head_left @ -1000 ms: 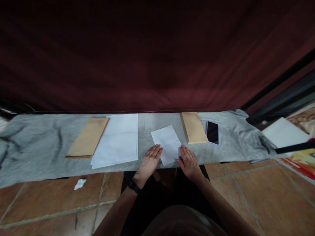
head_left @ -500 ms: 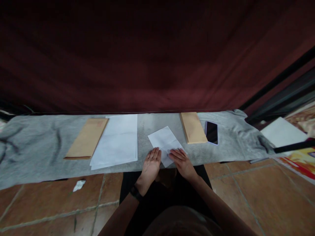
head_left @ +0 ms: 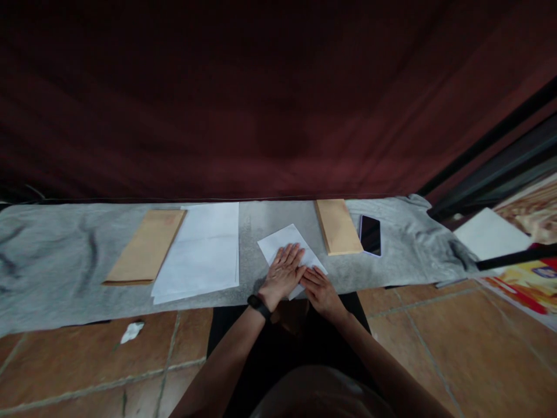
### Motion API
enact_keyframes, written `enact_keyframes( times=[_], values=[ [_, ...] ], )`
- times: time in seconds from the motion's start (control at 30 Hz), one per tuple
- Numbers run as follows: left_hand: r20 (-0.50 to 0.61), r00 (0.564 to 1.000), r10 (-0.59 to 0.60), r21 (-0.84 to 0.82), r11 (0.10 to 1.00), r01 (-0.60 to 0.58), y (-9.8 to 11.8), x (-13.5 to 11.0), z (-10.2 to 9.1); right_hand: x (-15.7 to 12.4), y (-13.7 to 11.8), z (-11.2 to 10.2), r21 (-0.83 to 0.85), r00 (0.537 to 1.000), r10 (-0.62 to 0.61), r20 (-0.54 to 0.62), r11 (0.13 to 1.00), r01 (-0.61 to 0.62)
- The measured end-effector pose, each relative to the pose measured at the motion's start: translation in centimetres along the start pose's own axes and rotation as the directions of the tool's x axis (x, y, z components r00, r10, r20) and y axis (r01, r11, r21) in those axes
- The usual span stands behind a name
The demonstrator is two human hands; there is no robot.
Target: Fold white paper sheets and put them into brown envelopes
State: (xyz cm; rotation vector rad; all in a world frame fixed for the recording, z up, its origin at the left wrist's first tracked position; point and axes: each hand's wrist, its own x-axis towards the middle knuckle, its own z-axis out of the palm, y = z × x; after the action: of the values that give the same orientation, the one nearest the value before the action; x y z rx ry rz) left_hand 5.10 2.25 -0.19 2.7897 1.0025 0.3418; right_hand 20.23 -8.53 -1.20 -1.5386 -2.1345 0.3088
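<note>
A sheet of white paper [head_left: 278, 238], folded and turned at an angle, lies on the grey cloth in front of me. My left hand [head_left: 284, 273] rests flat across its middle, fingers stretched out and pointing away from me. At the paper's lower right edge, my right hand [head_left: 321, 290] lies with its fingers extended on the sheet, close against the left hand's fingertips and thumb. Both hands press on the paper and grip nothing. Part of the sheet's near side is hidden under them.
Left of me lie large white sheets [head_left: 202, 249] beside a brown envelope stack [head_left: 145, 247]. To the right are a second brown envelope stack [head_left: 338, 226] and a phone [head_left: 371, 235]. The grey cloth [head_left: 56, 249] covers the narrow surface; a dark red curtain [head_left: 278, 128] hangs behind.
My left hand has slid right and forward onto the middle of the folded paper, beside the right hand. The right hand stays at the lower right edge.
</note>
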Motion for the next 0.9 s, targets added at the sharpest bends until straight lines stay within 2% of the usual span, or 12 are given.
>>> enact_keyframes(
  times=[0.23, 0.57, 0.73, 0.9],
  values=[
    [-0.040, 0.998, -0.040, 0.017, 0.999, 0.041, -2.1, 1.1, 0.4, 0.0, 0.0, 0.0, 0.014, 1.000, 0.010, -0.013, 1.000, -0.010],
    [0.025, 0.964, -0.266, 0.100, 0.960, 0.262, -4.4, 1.0, -0.6, -0.1, 0.2, 0.0, 0.040, 1.000, 0.013, -0.007, 0.999, -0.012],
    [-0.027, 0.940, -0.341, 0.120, 0.932, 0.342, -5.7, 0.7, -1.2, -0.2, 0.3, -0.2, 0.052, 1.000, 0.005, 0.005, 0.999, -0.006],
    [-0.087, 0.917, -0.389, 0.133, 0.908, 0.398, -5.9, 1.0, -2.2, -0.2, 0.4, -0.4, 0.053, 1.000, -0.006, 0.012, 0.999, 0.005]
  ],
)
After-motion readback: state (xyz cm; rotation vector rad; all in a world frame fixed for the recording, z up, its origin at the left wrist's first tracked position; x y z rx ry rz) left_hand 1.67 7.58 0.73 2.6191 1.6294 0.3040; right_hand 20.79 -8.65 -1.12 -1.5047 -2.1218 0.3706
